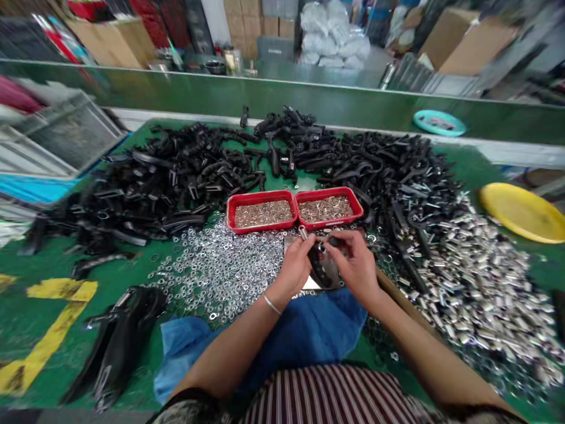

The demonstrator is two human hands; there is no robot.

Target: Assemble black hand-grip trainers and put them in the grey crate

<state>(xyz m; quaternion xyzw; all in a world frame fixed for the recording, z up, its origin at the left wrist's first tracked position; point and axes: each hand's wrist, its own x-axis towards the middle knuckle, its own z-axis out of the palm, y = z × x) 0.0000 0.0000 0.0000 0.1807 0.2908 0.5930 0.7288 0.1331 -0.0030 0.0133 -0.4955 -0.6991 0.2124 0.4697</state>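
My left hand point(296, 264) and my right hand point(352, 263) meet over a small metal plate point(309, 282) near the table's middle. Both are closed on a black plastic handle part point(321, 268) held between them. The left fingers also pinch a small metal spring point(303, 231) at the part's upper end. Just beyond the hands stand two red trays point(261, 198) point(329, 192) filled with small metal pieces. Silver washers point(220, 265) lie spread to the left of my hands.
A big heap of black plastic parts point(185, 171) covers the far table. Silver metal sleeves point(481, 282) pile up at right, beside a yellow dish point(521, 212). A blue cloth point(304, 330) lies under my forearms. Finished black pieces point(119, 341) lie at near left. Grey trays point(66, 138) stand far left.
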